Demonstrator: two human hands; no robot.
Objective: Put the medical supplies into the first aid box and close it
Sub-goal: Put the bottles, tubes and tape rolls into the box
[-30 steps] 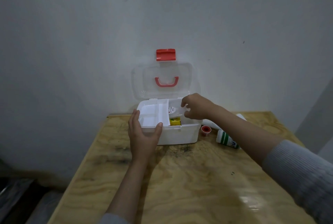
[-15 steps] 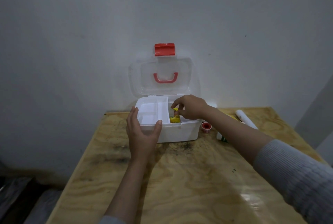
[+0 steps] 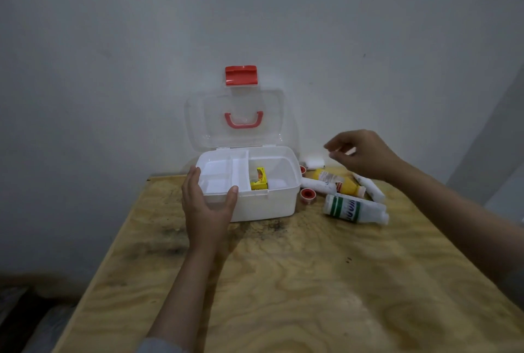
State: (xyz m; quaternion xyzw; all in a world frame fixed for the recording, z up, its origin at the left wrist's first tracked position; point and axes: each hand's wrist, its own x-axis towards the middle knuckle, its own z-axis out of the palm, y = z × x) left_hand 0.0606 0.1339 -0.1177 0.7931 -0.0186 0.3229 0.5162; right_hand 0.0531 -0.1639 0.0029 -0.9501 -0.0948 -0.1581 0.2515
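The white first aid box [image 3: 266,206] stands open at the table's far side, its clear lid [image 3: 235,120] with a red handle and red latch leaning back on the wall. A yellow packet [image 3: 259,181] lies in its right compartment. My left hand [image 3: 205,205] clasps the box's front left corner. My right hand [image 3: 360,155] hovers empty, fingers apart, above the supplies to the right of the box: a yellow bottle [image 3: 338,182], a white bottle with green stripes [image 3: 354,209], white rolls [image 3: 319,185] and a red-rimmed tape roll [image 3: 307,194].
The plywood table [image 3: 297,281] stands against a grey wall. Another white roll [image 3: 313,164] and a long white wrapped item [image 3: 370,186] lie behind the bottles. The table's left edge drops to a dark floor.
My right hand has come out of the box's right compartment and moved right, above the supplies. The left hand has stayed on the box.
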